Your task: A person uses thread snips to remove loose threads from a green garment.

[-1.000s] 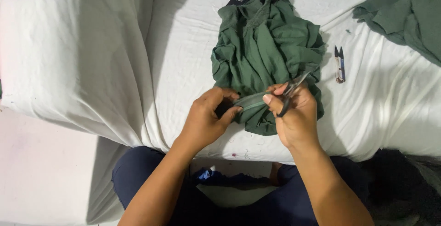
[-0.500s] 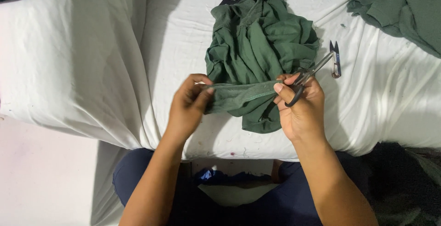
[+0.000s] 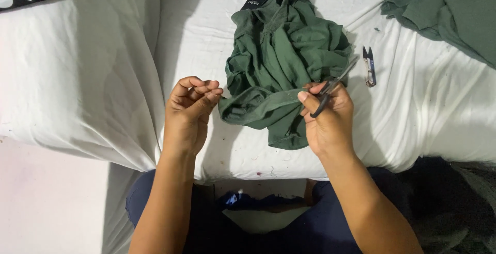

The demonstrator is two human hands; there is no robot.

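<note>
Head view: left hand [image 3: 190, 110] now clear of green garment [image 3: 281, 63].

Open white sheet [image 3: 196, 42] left of the crumpled green garment [image 3: 284, 57]; thread snips [image 3: 369, 67] just right of it, second green cloth [image 3: 449, 11] crowding the far right corner.

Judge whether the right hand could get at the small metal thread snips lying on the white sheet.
Probably yes: the thread snips lie uncovered just beyond the right hand, though it already holds scissors.
</note>
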